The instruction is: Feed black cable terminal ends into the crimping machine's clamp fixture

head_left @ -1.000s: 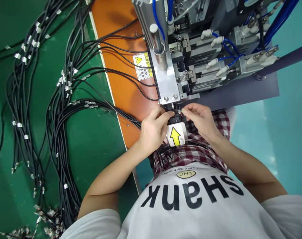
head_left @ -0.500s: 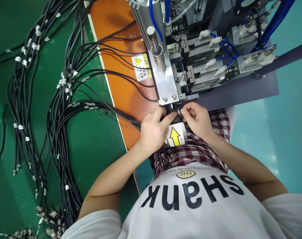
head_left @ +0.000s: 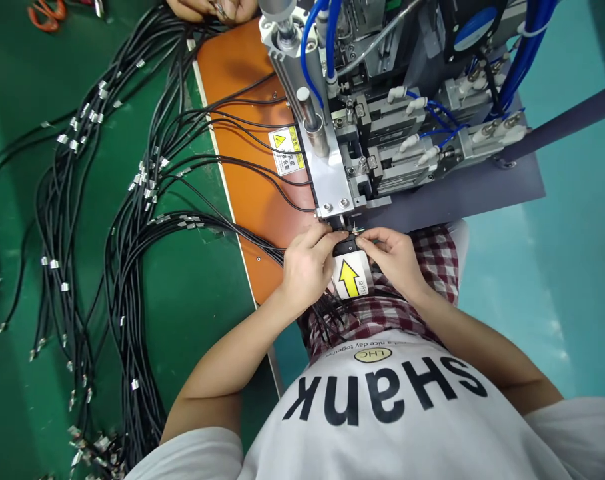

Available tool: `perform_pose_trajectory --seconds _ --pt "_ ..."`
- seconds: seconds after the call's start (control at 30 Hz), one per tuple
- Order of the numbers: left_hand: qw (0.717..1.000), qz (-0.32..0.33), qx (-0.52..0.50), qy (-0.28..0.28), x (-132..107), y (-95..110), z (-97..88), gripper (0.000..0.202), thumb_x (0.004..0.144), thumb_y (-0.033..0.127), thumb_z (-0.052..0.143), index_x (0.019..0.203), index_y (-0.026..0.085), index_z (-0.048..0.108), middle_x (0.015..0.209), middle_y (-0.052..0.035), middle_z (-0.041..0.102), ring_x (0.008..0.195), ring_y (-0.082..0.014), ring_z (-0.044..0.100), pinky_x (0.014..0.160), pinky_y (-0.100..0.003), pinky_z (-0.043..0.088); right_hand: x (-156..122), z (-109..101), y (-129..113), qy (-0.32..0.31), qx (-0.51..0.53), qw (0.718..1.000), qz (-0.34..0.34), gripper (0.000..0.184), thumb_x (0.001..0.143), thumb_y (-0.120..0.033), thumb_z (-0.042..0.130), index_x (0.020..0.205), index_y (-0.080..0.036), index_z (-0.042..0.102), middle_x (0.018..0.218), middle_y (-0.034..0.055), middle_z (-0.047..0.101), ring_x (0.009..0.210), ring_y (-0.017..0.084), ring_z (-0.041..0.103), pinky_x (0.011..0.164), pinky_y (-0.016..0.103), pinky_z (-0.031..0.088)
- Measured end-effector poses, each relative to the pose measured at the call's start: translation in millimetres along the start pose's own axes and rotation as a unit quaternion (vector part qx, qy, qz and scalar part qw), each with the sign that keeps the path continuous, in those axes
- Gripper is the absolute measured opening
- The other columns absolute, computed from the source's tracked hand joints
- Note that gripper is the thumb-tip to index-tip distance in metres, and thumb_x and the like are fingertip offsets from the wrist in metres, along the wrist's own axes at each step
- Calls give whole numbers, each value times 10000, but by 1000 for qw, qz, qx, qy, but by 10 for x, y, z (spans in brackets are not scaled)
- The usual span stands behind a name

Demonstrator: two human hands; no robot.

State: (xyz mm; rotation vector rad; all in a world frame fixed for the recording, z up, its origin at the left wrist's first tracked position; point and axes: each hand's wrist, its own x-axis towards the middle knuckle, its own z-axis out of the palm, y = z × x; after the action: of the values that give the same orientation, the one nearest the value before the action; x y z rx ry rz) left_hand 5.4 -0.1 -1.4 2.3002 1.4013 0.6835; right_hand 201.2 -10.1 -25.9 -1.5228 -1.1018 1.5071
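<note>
My left hand [head_left: 307,267] is pinched on a black cable end at the small black fixture [head_left: 346,248] under the machine's metal front plate [head_left: 327,177]. My right hand [head_left: 395,257] pinches thin wire tips right beside it, at the fixture's right side. A white label with a yellow arrow [head_left: 351,278] sits just below both hands. Black cables [head_left: 327,313] run from my left hand down across my checked lap.
A grey machine with blue air hoses [head_left: 417,113] stands on an orange board [head_left: 242,153]. Many black cables with metal clips [head_left: 117,220] sprawl over the green mat on the left. Another person's hands [head_left: 212,8] show at the top edge, red-handled pliers [head_left: 47,12] at top left.
The view has tilted, so the machine sits lower in the picture and another person's hands appear at the top. My two hands stay pinched at the fixture, drawn slightly closer together.
</note>
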Motion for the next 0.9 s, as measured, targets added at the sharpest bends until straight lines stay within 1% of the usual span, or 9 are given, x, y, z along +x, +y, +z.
perform_pose_trajectory --seconds 0.1,0.2,0.3,0.37,0.47,0.6,0.63,0.77,0.9 --pt "999 10 39 -5 7 26 -13 347 1000 126 399 1158 173 704 1037 -94 654 898 -187 617 748 -307 503 -26 -1 -92 58 -163 977 -126 165 927 -348 642 874 -207 709 833 19 706 621 137 591 649 306 465" --pt "997 17 73 -10 13 52 -30 370 1019 152 365 1163 175 704 985 -87 619 824 -179 581 686 -296 470 -27 -50 -214 90 -361 891 -259 152 955 -272 596 866 -208 702 834 11 708 648 142 590 680 320 417" --pt "997 23 77 -1 15 61 -32 376 1028 158 351 1157 169 704 970 -80 595 810 -170 568 669 -284 459 -27 -98 -309 77 -472 819 -318 154 975 -253 572 901 -202 698 886 18 734 691 156 612 678 338 380" --pt "997 26 79 5 14 61 -27 369 1029 158 357 1151 174 705 964 -75 585 809 -168 564 666 -280 455 -22 -115 -344 69 -495 802 -326 158 986 -254 560 928 -197 695 925 27 741 720 162 621 686 344 372" --pt "997 26 79 7 8 57 -19 354 1018 143 379 1153 182 704 958 -68 573 803 -164 556 662 -276 453 24 -126 -330 60 -461 833 -301 161 989 -266 553 940 -197 690 947 36 732 745 166 617 700 342 374" --pt "999 7 38 7 -4 39 -16 354 992 102 405 1153 202 704 978 -60 555 824 -152 569 681 -260 473 159 -138 -173 -1 -216 965 -152 171 943 -346 617 870 -198 662 783 6 663 630 136 553 618 298 391" --pt "1000 1 21 7 -4 32 -17 353 987 95 410 1148 203 704 984 -60 553 836 -152 577 692 -260 483 190 -144 -128 -22 -140 985 -103 196 926 -380 640 857 -198 654 726 -8 629 585 124 520 573 285 376" --pt "999 -16 -36 1 6 18 -25 309 989 105 429 1141 192 683 1014 -66 581 895 -164 611 752 -275 518 234 -166 -51 -55 -8 998 2 291 881 -486 689 879 -195 673 661 -23 577 513 103 442 487 262 314" --pt "999 -10 -31 14 8 18 -23 260 1019 144 406 1112 189 645 1058 -75 633 959 -177 628 832 -301 525 204 -109 -116 -23 -46 997 -49 330 915 -511 637 1012 -210 729 871 26 685 587 119 499 538 279 382"
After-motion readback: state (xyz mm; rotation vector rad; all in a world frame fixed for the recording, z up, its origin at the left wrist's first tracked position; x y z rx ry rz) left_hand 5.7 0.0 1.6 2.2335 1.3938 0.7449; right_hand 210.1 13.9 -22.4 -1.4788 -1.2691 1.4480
